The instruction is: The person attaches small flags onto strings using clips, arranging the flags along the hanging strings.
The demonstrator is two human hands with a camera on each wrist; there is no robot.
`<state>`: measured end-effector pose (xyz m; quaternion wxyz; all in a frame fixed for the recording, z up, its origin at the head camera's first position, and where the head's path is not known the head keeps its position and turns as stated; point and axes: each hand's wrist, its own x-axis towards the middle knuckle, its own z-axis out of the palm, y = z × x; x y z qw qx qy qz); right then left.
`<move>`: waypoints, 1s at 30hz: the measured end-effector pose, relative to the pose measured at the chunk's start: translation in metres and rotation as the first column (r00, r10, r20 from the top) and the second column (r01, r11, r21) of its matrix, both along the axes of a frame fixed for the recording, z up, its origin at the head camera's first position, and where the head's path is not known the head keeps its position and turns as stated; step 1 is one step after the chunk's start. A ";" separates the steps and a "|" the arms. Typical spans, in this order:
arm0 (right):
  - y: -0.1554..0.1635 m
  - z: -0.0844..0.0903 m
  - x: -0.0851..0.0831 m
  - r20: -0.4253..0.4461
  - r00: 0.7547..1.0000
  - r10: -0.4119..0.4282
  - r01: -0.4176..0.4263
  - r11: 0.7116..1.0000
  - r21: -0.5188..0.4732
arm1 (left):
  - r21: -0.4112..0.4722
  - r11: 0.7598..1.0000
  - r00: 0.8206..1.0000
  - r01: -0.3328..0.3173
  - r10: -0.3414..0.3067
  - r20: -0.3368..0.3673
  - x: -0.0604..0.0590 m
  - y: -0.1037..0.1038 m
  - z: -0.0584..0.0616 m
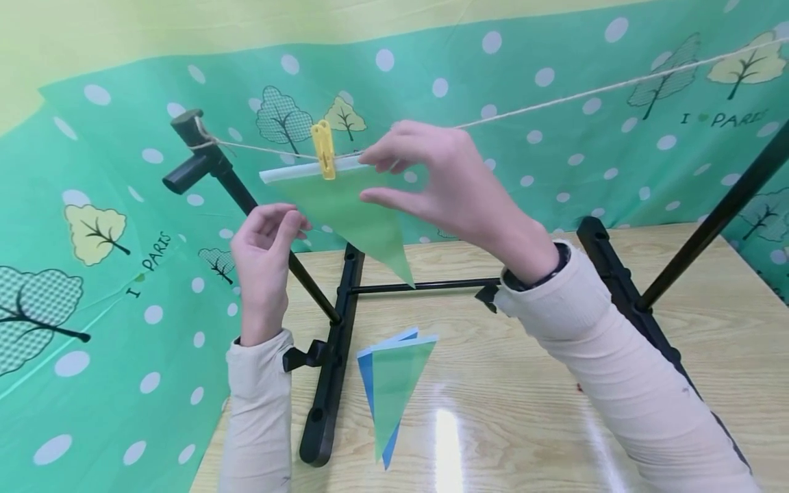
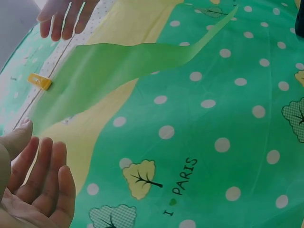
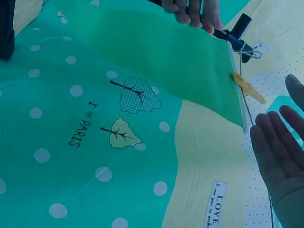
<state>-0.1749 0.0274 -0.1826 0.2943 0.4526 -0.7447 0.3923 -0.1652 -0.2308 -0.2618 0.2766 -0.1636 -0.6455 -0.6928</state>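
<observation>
Head view shows us the left hand [image 1: 261, 248] loosely bent beside the green pennant [image 1: 354, 212] and the right hand [image 1: 440, 174] spread near its top corner, neither gripping anything; whether either brushes it, we can't quite tell. One yellow plastic clothespin [image 1: 324, 150] pinches the pale folded strip [image 1: 290, 172] to thin string [image 1: 592, 92], presumably so the limp triangle hangs point-down.

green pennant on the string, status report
Left hand, right hand: gripping nothing. Green pennant: clipped to string by yellow clothespin. No obstruction visible.

Dotted green cloth [image 1: 548, 174] behind wood-grain tabletop [image 1: 499, 383]
</observation>
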 end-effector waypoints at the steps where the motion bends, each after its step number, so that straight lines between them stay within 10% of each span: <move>1: 0.002 -0.002 0.000 0.002 1.000 -0.002 0.002 1.000 0.003 | -0.005 1.000 1.000 -0.003 0.003 0.006 0.001 0.000 -0.002; 30: 0.057 -0.091 0.001 0.162 0.974 -0.155 0.157 0.988 0.000 | -0.075 0.997 0.993 0.020 -0.011 0.121 0.005 -0.001 -0.052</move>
